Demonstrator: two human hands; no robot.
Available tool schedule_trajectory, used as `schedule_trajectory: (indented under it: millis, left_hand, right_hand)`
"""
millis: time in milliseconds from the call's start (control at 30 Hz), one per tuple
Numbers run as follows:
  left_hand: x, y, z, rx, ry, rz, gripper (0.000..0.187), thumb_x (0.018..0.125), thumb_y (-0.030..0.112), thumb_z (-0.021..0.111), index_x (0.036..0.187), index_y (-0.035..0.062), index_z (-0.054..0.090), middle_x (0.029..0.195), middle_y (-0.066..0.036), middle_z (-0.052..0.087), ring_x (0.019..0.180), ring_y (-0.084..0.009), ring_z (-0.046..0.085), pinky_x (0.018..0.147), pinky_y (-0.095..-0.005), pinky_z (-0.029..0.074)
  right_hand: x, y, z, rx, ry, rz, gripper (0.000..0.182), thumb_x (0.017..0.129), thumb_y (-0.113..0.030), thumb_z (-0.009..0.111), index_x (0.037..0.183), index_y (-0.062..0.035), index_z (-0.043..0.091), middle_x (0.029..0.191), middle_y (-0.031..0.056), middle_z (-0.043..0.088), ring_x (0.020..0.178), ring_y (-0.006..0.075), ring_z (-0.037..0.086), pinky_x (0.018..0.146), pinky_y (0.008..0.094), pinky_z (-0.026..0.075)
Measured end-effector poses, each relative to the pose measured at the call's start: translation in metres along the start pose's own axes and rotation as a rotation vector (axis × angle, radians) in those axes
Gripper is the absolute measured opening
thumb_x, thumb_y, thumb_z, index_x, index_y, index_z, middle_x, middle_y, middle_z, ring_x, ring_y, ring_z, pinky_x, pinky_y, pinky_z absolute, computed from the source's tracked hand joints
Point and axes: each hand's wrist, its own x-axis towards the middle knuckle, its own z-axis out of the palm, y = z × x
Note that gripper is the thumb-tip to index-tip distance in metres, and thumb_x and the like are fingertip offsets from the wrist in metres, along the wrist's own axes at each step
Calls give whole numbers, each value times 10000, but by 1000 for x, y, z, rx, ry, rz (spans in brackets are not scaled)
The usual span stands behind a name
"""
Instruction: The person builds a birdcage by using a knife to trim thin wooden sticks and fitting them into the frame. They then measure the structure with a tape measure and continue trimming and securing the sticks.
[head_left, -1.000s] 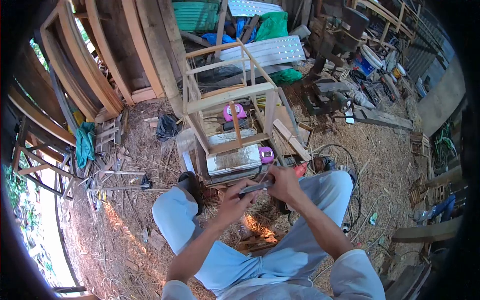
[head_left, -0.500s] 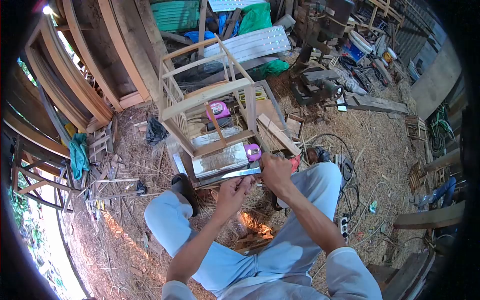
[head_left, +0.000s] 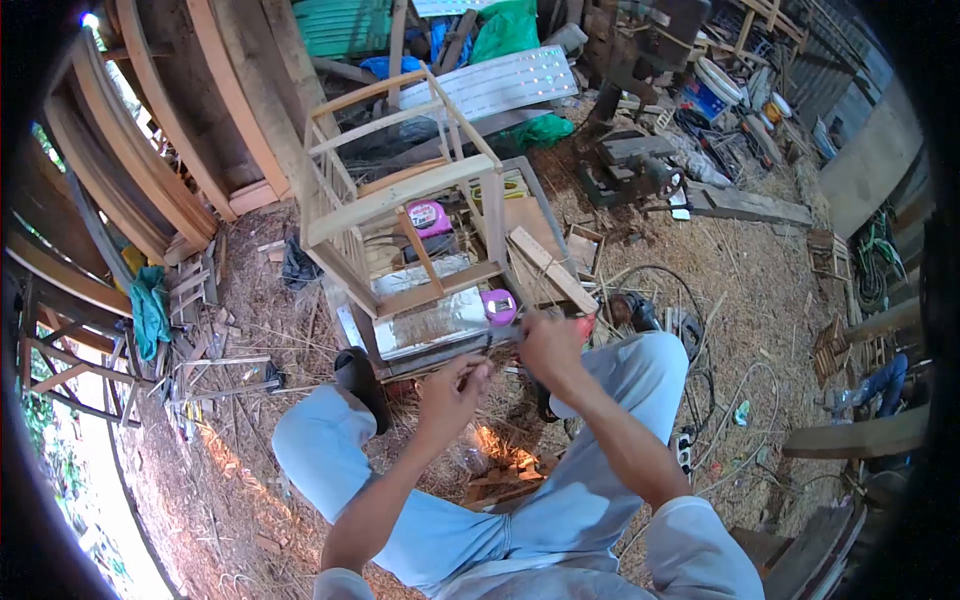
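I sit with my knees apart in light blue trousers [head_left: 320, 450]. My left hand [head_left: 452, 392] and my right hand [head_left: 547, 347] are raised close together in front of me. Both are closed on the ends of a thin dark metal strip [head_left: 500, 330], which my fingers mostly hide. Just beyond them lies a shiny metal sheet [head_left: 430, 322] under an unpainted wooden frame [head_left: 400, 195]. A purple tape measure [head_left: 497, 306] rests on the sheet near my right hand.
A pink object [head_left: 428, 216] sits inside the frame. A black sandal [head_left: 360, 380] lies by my left knee. Cables and a power strip [head_left: 686, 447] run on the straw-covered ground to the right. A machine [head_left: 640, 170], planks and stacked wooden frames [head_left: 150, 170] crowd the back.
My hands have moved up and closer together. The long strip that lay stretched flat between them now shows only as a short dark piece. The view shifted slightly.
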Motion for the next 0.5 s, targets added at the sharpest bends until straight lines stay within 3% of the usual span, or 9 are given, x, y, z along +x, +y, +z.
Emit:
schedule_trajectory:
  millis: [67, 133, 300, 367, 500]
  left_hand:
    - [-1, -6, -1, 36, 14, -62, 191, 924, 143, 551, 1007, -18, 611, 745, -67, 625, 651, -82, 538, 629, -252, 461]
    - [-4, -3, 3, 151, 84, 104, 195, 919, 146, 560, 1006, -20, 614, 715, -81, 621, 631, -83, 544, 612, -255, 459]
    - [1, 10, 3, 65, 81, 25, 196, 925, 150, 551, 1007, -19, 609, 741, -70, 626, 641, -66, 520, 567, -240, 414]
    - [3, 5, -1, 54, 59, 15, 194, 928, 150, 549, 1009, -18, 603, 759, -61, 624, 669, -64, 531, 592, -235, 423]
    - [-23, -2, -5, 59, -5, 59, 194, 936, 152, 537, 1037, -7, 583, 794, -35, 605, 738, -62, 536, 659, -236, 444]
  right_hand:
    - [-16, -14, 6, 77, -39, -180, 92, 747, -112, 541, 750, -65, 621, 661, 159, 643, 569, 346, 639, 562, 441, 510]
    - [-12, -16, 7, 91, -21, -170, 84, 748, -115, 541, 742, -70, 612, 660, 156, 644, 567, 336, 641, 552, 440, 511]
    - [0, -13, 12, 106, 92, -130, 77, 742, -123, 545, 740, -75, 605, 662, 155, 646, 568, 323, 645, 530, 440, 515]
    - [3, -9, 17, -24, 78, -83, 95, 761, -120, 542, 764, -78, 627, 672, 169, 645, 596, 329, 652, 548, 437, 523]
    - [50, 50, -12, -54, 72, 323, 155, 798, -129, 537, 789, -35, 660, 699, 214, 640, 659, 360, 650, 589, 462, 519]
